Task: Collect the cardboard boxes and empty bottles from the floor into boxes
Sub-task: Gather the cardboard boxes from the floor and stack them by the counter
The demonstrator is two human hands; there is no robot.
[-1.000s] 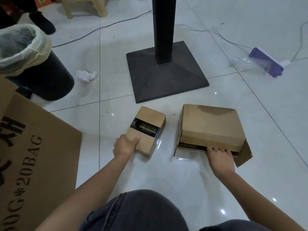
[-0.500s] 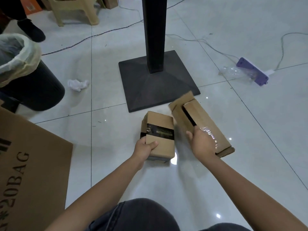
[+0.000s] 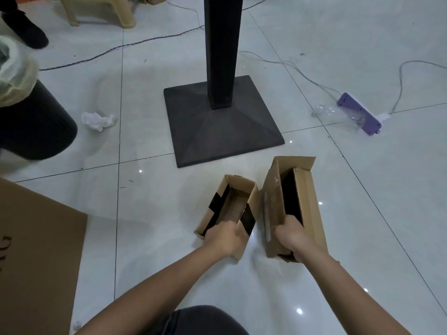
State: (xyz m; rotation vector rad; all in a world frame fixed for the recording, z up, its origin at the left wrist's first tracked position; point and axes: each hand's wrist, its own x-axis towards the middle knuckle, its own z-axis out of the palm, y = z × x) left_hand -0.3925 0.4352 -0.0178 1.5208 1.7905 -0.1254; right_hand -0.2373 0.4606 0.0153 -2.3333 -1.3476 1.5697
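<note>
At the bottom edge is the person's knee [image 3: 193,320] in dark trousers, and both forearms reach forward over the tiled floor [image 3: 150,250]. The left hand [image 3: 223,238] grips the near end of a small cardboard box [image 3: 232,209] with black tape, its fingers curled tightly round the edge. The right hand [image 3: 291,236] holds the near end of a larger cardboard box [image 3: 272,194] in the same closed grip. The two boxes are just beside each other, open sides up; whether they touch I cannot tell. At the left lies a big brown carton [image 3: 36,238] with print on it. Farther away stands a black table base [image 3: 222,131], with a crumpled tissue [image 3: 96,120] and a black bin [image 3: 36,126] to its left. To the right an empty clear bottle [image 3: 333,112] lies on the floor, well apart from the hands and against a purple power strip [image 3: 359,113].
</note>
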